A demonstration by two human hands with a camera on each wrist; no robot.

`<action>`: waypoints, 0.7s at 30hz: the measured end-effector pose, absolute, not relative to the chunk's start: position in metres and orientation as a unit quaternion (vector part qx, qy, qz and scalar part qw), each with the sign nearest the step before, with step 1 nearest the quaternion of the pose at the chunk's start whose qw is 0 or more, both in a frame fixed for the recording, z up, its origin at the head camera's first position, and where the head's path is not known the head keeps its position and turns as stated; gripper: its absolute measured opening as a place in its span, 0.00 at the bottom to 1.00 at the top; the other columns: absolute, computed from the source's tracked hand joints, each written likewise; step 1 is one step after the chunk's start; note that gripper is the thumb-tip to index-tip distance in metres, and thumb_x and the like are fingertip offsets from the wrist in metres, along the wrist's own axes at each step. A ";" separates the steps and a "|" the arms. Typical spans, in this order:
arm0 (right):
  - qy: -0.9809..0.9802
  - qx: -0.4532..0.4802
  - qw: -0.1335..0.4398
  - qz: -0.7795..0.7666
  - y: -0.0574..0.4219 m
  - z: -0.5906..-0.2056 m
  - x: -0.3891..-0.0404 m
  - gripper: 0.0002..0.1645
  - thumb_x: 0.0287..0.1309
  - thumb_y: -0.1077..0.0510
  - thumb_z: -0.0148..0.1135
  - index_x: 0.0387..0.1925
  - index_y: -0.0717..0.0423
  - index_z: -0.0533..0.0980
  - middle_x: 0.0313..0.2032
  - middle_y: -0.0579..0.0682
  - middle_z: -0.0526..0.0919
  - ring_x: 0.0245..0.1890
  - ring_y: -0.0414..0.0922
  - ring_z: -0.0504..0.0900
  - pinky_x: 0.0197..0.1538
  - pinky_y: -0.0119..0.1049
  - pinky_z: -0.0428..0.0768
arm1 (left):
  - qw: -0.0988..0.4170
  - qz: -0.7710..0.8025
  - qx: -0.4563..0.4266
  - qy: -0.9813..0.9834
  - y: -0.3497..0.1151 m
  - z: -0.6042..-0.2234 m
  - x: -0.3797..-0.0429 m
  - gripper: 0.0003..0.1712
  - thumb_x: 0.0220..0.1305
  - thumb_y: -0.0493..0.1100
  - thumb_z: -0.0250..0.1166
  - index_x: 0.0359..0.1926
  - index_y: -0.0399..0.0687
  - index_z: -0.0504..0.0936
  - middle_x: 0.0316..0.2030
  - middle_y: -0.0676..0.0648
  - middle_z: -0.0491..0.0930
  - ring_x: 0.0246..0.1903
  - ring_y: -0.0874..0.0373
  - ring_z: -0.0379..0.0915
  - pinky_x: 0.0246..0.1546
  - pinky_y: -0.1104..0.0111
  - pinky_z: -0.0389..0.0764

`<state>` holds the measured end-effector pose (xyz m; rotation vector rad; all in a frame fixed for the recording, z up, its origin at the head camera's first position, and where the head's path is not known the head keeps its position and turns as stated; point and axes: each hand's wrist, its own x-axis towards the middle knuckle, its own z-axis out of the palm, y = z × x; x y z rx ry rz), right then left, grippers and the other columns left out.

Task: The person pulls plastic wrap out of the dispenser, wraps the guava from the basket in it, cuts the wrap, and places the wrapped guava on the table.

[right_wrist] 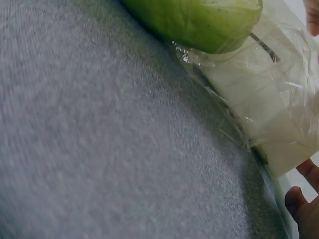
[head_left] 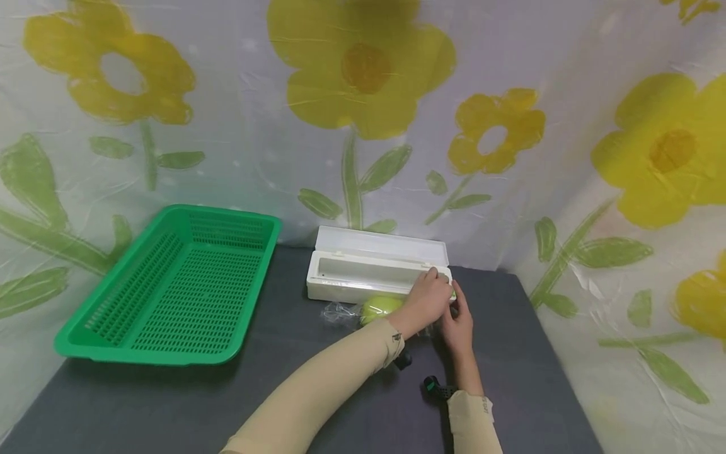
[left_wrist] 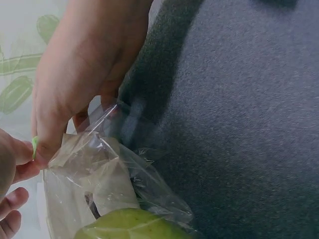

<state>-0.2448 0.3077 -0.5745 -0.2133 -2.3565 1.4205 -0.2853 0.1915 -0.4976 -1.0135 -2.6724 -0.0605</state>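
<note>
A white lidded box (head_left: 346,291) stands at the back of the table with its lid raised. At the box's right end, my left hand (head_left: 432,293) pinches a small bright green strip (left_wrist: 35,148) between its fingertips. My right hand (head_left: 458,321) comes up from below, and one of its fingertips meets the same strip; I cannot tell whether it grips it. Against the box front lies a green pear (right_wrist: 209,22) with a dark stem, inside a clear plastic bag (left_wrist: 149,169). In the left wrist view the bag overlaps some right-hand fingers. The left forearm partly covers the pear in the head view.
A large green plastic basket (head_left: 238,340) sits on the left of the dark grey table (head_left: 340,410). Black wrist cameras show on both wrists, one by the right cuff (head_left: 439,388). A flower-printed curtain (head_left: 238,126) hangs behind the box and along the right side.
</note>
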 end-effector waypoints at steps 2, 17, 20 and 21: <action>-0.845 -0.075 0.188 0.495 0.309 -0.573 -0.245 0.35 0.79 0.58 0.58 0.82 0.53 0.62 0.58 0.67 0.81 0.56 0.61 0.80 0.43 0.38 0.76 | 0.138 -0.017 -0.350 -0.926 0.194 -0.497 -0.287 0.11 0.79 0.51 0.64 0.48 0.59 0.92 0.46 0.55 0.86 0.47 0.56 0.74 0.49 0.65 0.76; -0.853 -0.094 0.156 0.489 0.312 -0.572 -0.245 0.38 0.80 0.54 0.56 0.83 0.55 0.57 0.72 0.68 0.71 0.66 0.66 0.75 0.66 0.66 0.73 | 0.102 -0.030 -0.338 -0.935 0.209 -0.484 -0.298 0.11 0.78 0.43 0.64 0.41 0.59 0.92 0.39 0.56 0.89 0.45 0.56 0.76 0.48 0.66 0.77; -0.857 -0.091 0.153 0.484 0.313 -0.571 -0.245 0.36 0.80 0.54 0.55 0.83 0.55 0.59 0.70 0.68 0.74 0.66 0.66 0.75 0.67 0.66 0.73 | 0.085 -0.031 -0.332 -0.939 0.211 -0.479 -0.298 0.12 0.79 0.43 0.63 0.41 0.58 0.92 0.39 0.56 0.89 0.45 0.56 0.77 0.48 0.67 0.78; -0.859 -0.087 0.154 0.481 0.313 -0.570 -0.245 0.36 0.80 0.54 0.55 0.82 0.55 0.60 0.69 0.68 0.75 0.66 0.66 0.75 0.67 0.67 0.73 | 0.082 -0.032 -0.332 -0.939 0.212 -0.477 -0.298 0.12 0.79 0.43 0.62 0.41 0.58 0.92 0.39 0.56 0.89 0.45 0.56 0.77 0.48 0.67 0.79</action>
